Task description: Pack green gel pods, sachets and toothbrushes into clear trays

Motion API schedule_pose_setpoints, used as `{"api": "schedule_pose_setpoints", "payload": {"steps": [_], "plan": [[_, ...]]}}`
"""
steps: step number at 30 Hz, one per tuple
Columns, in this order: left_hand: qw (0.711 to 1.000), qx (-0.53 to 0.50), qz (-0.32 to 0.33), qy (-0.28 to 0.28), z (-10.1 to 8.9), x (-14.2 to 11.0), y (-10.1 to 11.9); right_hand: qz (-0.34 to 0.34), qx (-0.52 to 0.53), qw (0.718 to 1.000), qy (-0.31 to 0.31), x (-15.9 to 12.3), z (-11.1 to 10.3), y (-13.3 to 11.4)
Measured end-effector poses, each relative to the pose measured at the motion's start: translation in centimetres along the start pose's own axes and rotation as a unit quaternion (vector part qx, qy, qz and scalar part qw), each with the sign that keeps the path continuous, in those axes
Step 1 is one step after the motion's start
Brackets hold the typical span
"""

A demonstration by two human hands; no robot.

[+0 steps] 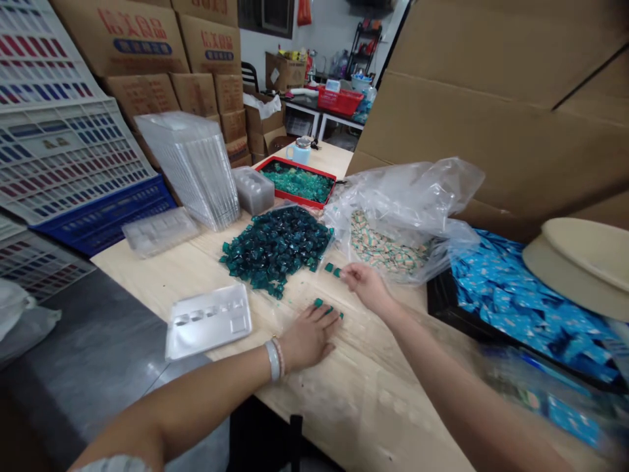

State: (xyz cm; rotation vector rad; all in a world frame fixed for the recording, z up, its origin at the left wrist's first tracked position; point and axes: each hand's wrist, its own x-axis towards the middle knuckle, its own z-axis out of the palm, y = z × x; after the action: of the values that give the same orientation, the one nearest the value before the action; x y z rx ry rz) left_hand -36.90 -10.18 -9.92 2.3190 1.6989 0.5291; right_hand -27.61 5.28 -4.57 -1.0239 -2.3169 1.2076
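Note:
My left hand (310, 333) lies flat on the wooden table, fingers stretched over a few small green translucent pieces (319, 303) that show at the fingertips. To its upper right, my right hand (366, 283) is closed in a pinch at the end of a short row of similar green squares (329, 267); its fingertips partly cover the nearest one. Just beyond both hands spreads a big heap of dark green, glossy chunks (280, 246). A clear plastic tray (210, 344) with a row of small hollows lies left of my left hand.
Stacked clear trays (196, 170) stand at the back left, near a red-rimmed tray (295, 201) of lighter green bits. A plastic bag (417, 190) with patterned wrapped pieces lies at right, beside a black crate (442, 298) of blue packets. Cartons and plastic crates (63, 144) flank the table.

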Motion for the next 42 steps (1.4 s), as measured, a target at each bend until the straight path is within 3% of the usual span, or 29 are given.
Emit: {"api": "schedule_pose_setpoints", "payload": {"steps": [2, 4, 7, 10, 12, 17, 20, 22, 24, 25, 27, 29, 30, 31, 32, 33, 36, 38, 40, 42], "plan": [[0.998, -0.022, -0.021, 0.051, -1.6, 0.8, -1.6, -0.067, -0.054, 0.995, 0.058, 3.3, -0.5, -3.8], [0.986, -0.041, -0.088, 0.133, -4.0, 2.2, -4.4, -0.119, -0.128, 0.976, 0.127, 7.2, -0.4, -7.1], [0.948, -0.047, -0.213, 0.230, -7.6, 5.0, -9.6, -0.143, -0.184, 0.959, 0.159, 12.6, 0.9, -9.4], [0.937, -0.014, -0.281, 0.206, -9.2, 7.1, -13.2, -0.097, -0.195, 0.968, 0.121, 15.4, 2.5, -8.1], [0.938, -0.003, -0.292, 0.185, -8.9, 7.7, -14.0, -0.063, -0.196, 0.973, 0.102, 15.6, 3.1, -6.1], [0.935, 0.007, -0.281, 0.218, -7.8, 6.8, -13.5, -0.069, -0.177, 0.980, 0.060, 13.3, 3.7, -1.1], [0.928, -0.031, -0.272, 0.255, -8.1, 6.3, -13.0, -0.083, -0.150, 0.985, 0.037, 12.3, 4.1, 0.2], [0.910, -0.112, -0.277, 0.289, -8.7, 6.2, -12.7, -0.087, -0.118, 0.988, 0.040, 12.0, 4.1, 0.5], [0.856, -0.269, -0.303, 0.321, -9.3, 5.8, -12.0, -0.084, -0.081, 0.992, 0.054, 11.6, 3.7, 0.5], [0.809, -0.373, -0.314, 0.328, -9.4, 5.5, -11.5, -0.081, -0.068, 0.992, 0.061, 11.1, 3.5, 0.4], [0.684, -0.582, -0.311, 0.311, -9.3, 4.8, -10.1, -0.071, -0.016, 0.996, 0.056, 9.7, 2.9, 0.3], [0.568, -0.724, -0.284, 0.269, -8.6, 4.2, -8.2, -0.049, 0.093, 0.994, 0.033, 7.5, 2.4, 0.1], [0.537, -0.759, -0.275, 0.246, -8.0, 4.1, -7.2, -0.035, 0.153, 0.987, 0.023, 6.3, 2.3, -0.1], [0.528, -0.771, -0.276, 0.227, -7.4, 4.2, -6.2, -0.022, 0.204, 0.979, 0.018, 5.0, 2.1, -0.3], [0.542, -0.762, -0.281, 0.215, -6.7, 4.4, -5.2, -0.011, 0.237, 0.971, 0.019, 3.6, 2.0, -0.4], [0.576, -0.737, -0.285, 0.208, -6.0, 4.8, -4.3, -0.004, 0.248, 0.968, 0.027, 2.4, 1.9, -0.6], [0.721, -0.614, -0.262, 0.186, -4.5, 5.9, -1.8, 0.020, 0.243, 0.968, 0.051, -1.1, 1.4, -0.7], [0.782, -0.555, -0.235, 0.161, -3.8, 6.2, -0.4, 0.036, 0.233, 0.969, 0.069, -3.3, 1.0, -0.4], [0.797, -0.545, -0.228, 0.125, -3.4, 5.9, 0.9, 0.026, 0.216, 0.973, 0.081, -5.6, 0.7, 0.2], [0.766, -0.591, -0.243, 0.068, -2.8, 5.3, 2.0, -0.009, 0.189, 0.979, 0.081, -7.9, 0.6, 0.9]]}}
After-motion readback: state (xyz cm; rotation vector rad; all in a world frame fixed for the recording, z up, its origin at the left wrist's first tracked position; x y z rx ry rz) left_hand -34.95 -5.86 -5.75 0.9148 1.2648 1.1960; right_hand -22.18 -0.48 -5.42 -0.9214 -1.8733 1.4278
